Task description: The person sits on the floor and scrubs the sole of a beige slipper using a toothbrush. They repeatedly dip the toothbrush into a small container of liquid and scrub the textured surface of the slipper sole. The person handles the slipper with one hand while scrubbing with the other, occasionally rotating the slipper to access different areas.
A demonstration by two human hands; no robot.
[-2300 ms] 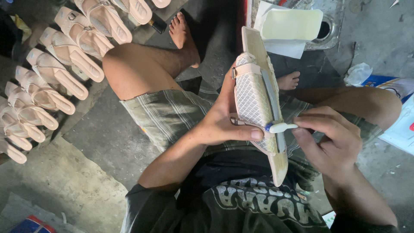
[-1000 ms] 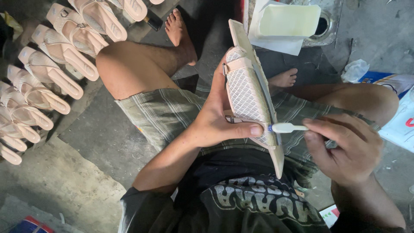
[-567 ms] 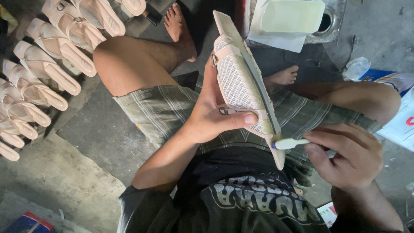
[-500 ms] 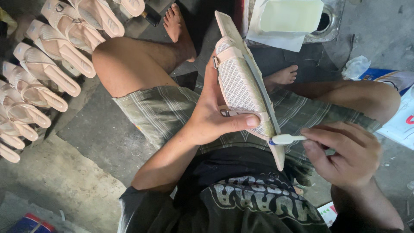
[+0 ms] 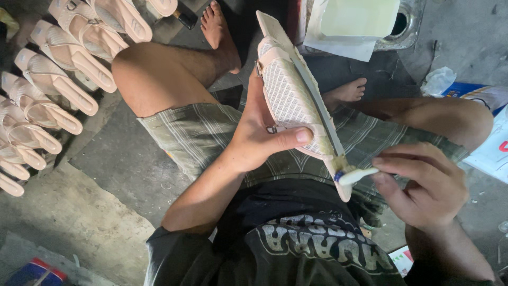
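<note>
Over on the far left, a row of finished pale pink sandals lies side by side on the concrete floor, with more of the same at the top edge, well apart from the hands. Next comes the person's bent left knee and bare left foot, then the lap in plaid shorts.

Above the lap, the left hand is closed around an unfinished pale pink sandal: the thumb presses across the woven mesh upper while the fingers wrap behind and are hidden. The sandal is held tilted, its toe end up towards the top of the view and its heel end down near the waist, with the sole's edge turned to the right. The edge of the sole looks yellowish.

Just right of the sandal's lower end, the right hand pinches a small brush with a white handle between thumb and curled fingers, closed tight on it. The brush's dark blue tip touches the sole's edge close to the heel end.

Farther up, behind the sandal, a metal tray holds sheets of pale paper. The person's right foot shows below it. At the right edge, a crumpled clear plastic bag and a blue and white package lie on the floor.
</note>
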